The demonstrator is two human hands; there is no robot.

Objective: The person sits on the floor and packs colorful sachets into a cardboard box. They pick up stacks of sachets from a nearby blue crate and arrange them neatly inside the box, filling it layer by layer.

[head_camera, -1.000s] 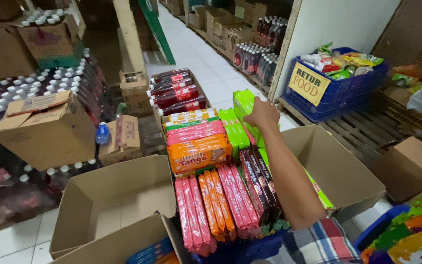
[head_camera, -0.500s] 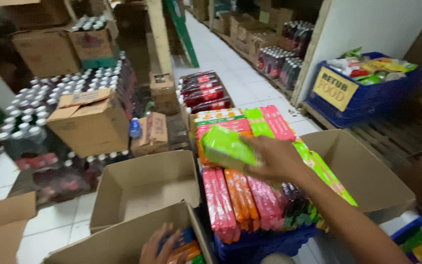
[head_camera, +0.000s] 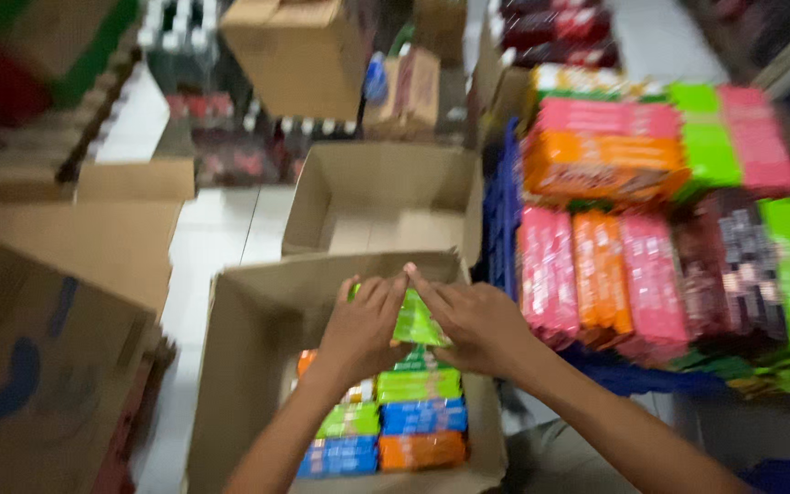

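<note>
Gripping a green snack packet point(head_camera: 416, 320) between them, the left hand point(head_camera: 365, 325) and right hand point(head_camera: 475, 322) hold it just above the packed cardboard box point(head_camera: 249, 366), whose upright packets leave a slot, beside a blue crate point(head_camera: 502, 220) of stacked packets.

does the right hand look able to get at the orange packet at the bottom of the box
Probably yes. The orange packet lies uncovered in the open box, below the right hand. That hand and the left hand hold a green packet, though.
</note>
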